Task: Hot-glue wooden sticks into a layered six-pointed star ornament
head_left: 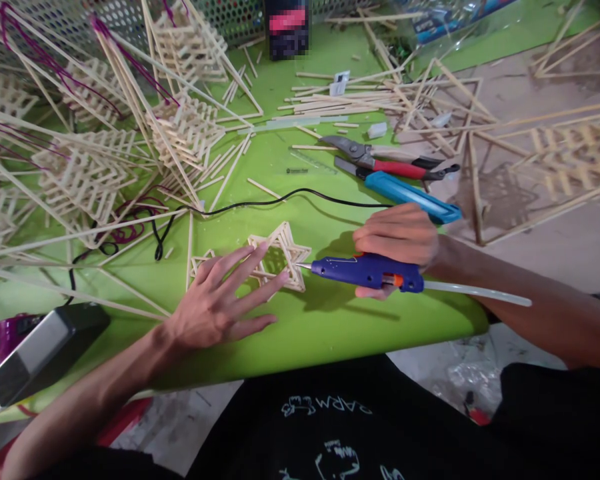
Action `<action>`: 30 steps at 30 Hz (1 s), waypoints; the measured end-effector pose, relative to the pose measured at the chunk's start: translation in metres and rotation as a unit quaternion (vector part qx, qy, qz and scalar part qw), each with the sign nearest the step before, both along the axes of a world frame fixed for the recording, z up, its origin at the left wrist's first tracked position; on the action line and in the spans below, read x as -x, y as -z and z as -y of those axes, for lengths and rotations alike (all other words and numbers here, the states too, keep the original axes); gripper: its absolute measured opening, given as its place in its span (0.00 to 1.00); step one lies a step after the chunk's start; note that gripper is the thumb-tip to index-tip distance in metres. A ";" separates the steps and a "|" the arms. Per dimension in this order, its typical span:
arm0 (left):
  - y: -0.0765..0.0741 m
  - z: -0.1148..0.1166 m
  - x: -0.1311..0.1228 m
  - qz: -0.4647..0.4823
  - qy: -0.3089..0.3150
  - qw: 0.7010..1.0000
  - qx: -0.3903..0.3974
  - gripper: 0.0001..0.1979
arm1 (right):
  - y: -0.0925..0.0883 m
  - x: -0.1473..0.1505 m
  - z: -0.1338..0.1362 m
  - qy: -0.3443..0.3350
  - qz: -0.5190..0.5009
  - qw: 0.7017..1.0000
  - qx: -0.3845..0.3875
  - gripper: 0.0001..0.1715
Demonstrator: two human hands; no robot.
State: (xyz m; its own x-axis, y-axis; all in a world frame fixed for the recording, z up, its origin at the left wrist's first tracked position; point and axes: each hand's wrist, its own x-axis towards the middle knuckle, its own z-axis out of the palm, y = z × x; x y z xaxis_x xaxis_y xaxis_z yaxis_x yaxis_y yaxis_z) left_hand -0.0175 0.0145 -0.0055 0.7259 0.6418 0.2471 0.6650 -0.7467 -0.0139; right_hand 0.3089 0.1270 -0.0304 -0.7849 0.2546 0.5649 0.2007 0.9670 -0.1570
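My right hand (397, 233) is wrapped round a blue glue gun (347, 268). A clear glue stick (480, 291) sticks out of its back end. The metal nozzle points left and meets, or nearly meets, the right side of a small star-shaped frame of wooden sticks (296, 257). Over the left part of that frame lies my left hand (225, 297), fingers spread, fingertips resting on the sticks. A smaller stick star (200, 261) shows partly behind my left hand.
Pruning shears (365, 155) and a light-blue cutter (410, 197) lie behind my right hand. A black cord (300, 192) crosses the green tabletop (330, 340). Loose sticks (335, 103) are heaped at the back. Stacked stick lanterns (185, 130) crowd the left, near a grey box (47, 350).
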 end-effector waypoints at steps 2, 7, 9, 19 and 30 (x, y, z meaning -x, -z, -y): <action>0.000 0.000 0.000 0.000 0.000 1.000 0.000 0.37 | -0.001 0.001 0.000 -0.016 -0.021 1.000 -0.004 0.27; 0.001 0.001 0.001 0.005 -0.002 1.000 0.003 0.37 | -0.004 0.003 0.000 -0.027 -0.034 0.999 -0.001 0.25; 0.001 0.001 0.001 0.006 -0.001 1.000 0.006 0.36 | -0.003 0.003 0.000 -0.029 -0.036 0.999 -0.003 0.26; 0.002 0.001 0.002 0.013 -0.002 1.000 0.009 0.33 | 0.001 0.003 0.000 -0.023 -0.033 0.999 -0.005 0.26; 0.002 0.001 0.002 0.007 0.000 1.000 0.006 0.38 | 0.000 0.004 0.000 -0.028 -0.041 0.999 -0.002 0.27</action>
State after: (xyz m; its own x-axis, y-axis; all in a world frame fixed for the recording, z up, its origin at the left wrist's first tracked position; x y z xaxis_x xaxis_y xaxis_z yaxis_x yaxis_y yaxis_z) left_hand -0.0197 0.0135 -0.0072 0.7227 0.6448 0.2489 0.6649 -0.7470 0.0048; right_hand 0.3052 0.1272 -0.0306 -0.7494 0.2090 0.6283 0.1332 0.9771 -0.1662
